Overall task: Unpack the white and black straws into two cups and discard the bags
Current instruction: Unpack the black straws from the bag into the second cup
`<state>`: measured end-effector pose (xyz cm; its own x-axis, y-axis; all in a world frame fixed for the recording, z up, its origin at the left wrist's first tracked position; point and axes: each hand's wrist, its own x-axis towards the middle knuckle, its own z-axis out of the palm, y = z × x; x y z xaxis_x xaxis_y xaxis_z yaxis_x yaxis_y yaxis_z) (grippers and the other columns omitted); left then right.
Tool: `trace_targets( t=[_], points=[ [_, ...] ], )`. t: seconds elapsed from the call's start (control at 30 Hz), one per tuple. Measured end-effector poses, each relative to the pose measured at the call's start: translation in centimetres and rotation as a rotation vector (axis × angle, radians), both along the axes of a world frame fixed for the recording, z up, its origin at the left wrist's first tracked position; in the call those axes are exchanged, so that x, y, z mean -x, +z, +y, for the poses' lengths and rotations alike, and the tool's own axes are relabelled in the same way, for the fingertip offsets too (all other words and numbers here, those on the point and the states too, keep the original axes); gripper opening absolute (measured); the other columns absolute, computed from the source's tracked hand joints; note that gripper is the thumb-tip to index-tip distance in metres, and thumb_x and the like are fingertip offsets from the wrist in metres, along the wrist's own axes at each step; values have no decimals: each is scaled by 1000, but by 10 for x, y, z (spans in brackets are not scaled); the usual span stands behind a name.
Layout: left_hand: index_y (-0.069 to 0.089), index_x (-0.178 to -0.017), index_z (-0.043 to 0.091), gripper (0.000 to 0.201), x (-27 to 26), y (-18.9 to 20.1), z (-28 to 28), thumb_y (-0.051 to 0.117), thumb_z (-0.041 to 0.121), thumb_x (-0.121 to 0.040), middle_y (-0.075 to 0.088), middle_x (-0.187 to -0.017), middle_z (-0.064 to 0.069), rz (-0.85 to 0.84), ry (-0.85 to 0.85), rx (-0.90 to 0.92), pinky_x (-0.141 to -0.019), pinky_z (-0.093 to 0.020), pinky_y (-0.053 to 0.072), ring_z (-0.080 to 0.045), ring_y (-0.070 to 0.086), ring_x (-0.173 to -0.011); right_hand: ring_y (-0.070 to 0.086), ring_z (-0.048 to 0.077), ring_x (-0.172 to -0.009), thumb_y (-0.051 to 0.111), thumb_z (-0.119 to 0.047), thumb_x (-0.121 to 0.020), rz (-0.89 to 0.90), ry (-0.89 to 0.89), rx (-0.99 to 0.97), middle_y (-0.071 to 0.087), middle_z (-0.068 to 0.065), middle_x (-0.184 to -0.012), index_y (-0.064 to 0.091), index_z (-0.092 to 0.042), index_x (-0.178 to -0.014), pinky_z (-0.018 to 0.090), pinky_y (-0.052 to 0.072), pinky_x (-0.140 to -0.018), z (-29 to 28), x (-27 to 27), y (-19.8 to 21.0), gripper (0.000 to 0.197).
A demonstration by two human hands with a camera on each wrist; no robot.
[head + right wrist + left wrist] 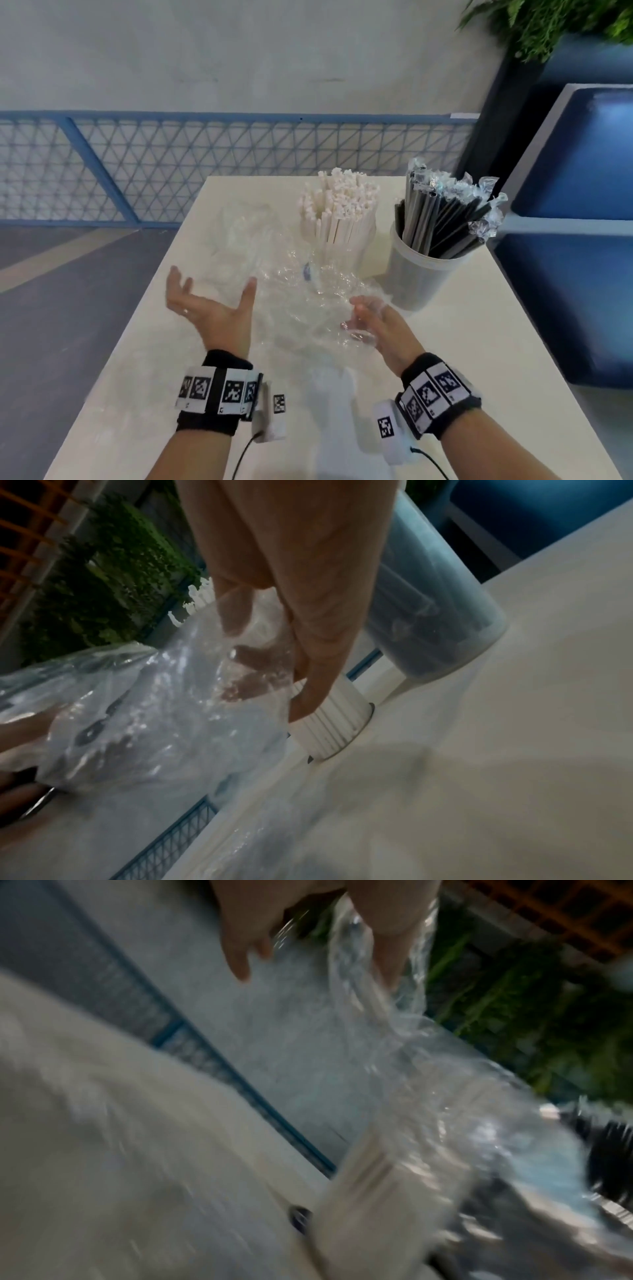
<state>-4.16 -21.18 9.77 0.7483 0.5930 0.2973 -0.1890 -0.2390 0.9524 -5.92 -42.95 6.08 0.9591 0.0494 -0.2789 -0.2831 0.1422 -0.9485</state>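
Flanking crumpled bags, both hands (apparently open)

**What the crumpled plastic and the blur conceal**

Through the clear bags the right hand shows only as a haze, so I cannot tell whether its fingers pinch the film or merely touch it. The left wrist view is smeared with motion; the surface there is a pale streak. The white cup is almost lost behind its white straws. The plant is cut by the frame's top edge.
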Motion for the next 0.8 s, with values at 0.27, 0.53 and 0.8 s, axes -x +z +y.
trace_targets(
  t=[0.27, 0.53, 0.8],
  points=[
    [64, -77, 20, 26, 5, -11, 47, 64, 46, -79, 63, -85, 3, 347, 2, -786, -112, -50, -2, -26, 55, -101, 62, 12, -65, 52, -26, -92, 48, 178, 78, 54, 0, -70, 57, -9, -105, 32, 53, -76, 11, -1, 1, 22],
    [40, -61, 14, 39, 11, -34, 80, 51, 35, -92, 30, -42, 5, 500, 32, -752, -92, -49, 34, -26, 40, -55, 48, 27, -112, 72, -31, -77, -42, -239, 784, 47, 11, -126, 35, -11, -136, 43, 40, -101, 10, -6, -24, 72],
    [56, -94, 20, 21, 11, -61, 84, 37, 30, -96, 66, -67, -2, 764, -113, -808, -78, -35, 24, -28, 60, -74, -29, 33, -139, -3, -75, -66, -195, 707, 1524, -38, 0, -146, -31, -41, -135, 59, -6, -112, 54, 11, -50, 82]
  ],
)
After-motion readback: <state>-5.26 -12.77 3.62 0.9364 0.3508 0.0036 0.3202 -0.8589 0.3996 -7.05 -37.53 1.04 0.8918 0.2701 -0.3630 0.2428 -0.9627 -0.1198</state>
